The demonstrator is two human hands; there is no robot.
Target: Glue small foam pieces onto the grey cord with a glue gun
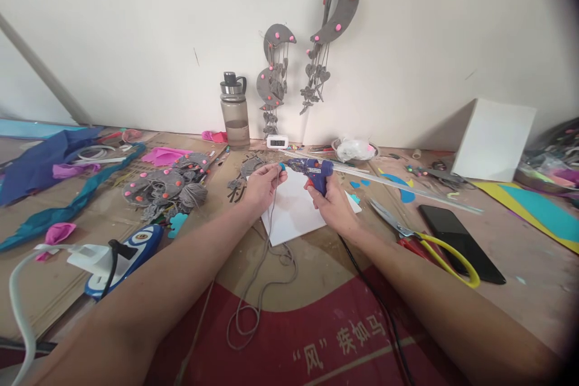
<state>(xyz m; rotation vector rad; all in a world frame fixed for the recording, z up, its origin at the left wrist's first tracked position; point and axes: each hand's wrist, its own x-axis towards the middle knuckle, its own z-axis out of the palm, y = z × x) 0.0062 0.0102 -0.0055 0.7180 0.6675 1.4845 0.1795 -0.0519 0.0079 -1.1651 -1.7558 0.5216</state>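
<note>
My left hand (262, 187) pinches a small blue piece (283, 166) between thumb and fingers. A thin grey cord (266, 280) hangs down from that hand and lies in loose loops below. In my right hand (335, 204) is a blue glue gun (319, 172), its nozzle pointing left, close to the blue piece; whether they touch I cannot tell. Under both hands lies a sheet of white paper (294, 211). Grey felt pieces (251, 165) rest just beyond my left hand.
Yellow-handled scissors (434, 247) and a black phone (461, 241) lie at right. A water bottle (235, 114) stands by the wall, near hanging grey moon ornaments (346, 6). At left are felt ornaments (158, 187) and a power strip (136, 253). The glue gun's black cable (384, 307) runs toward me.
</note>
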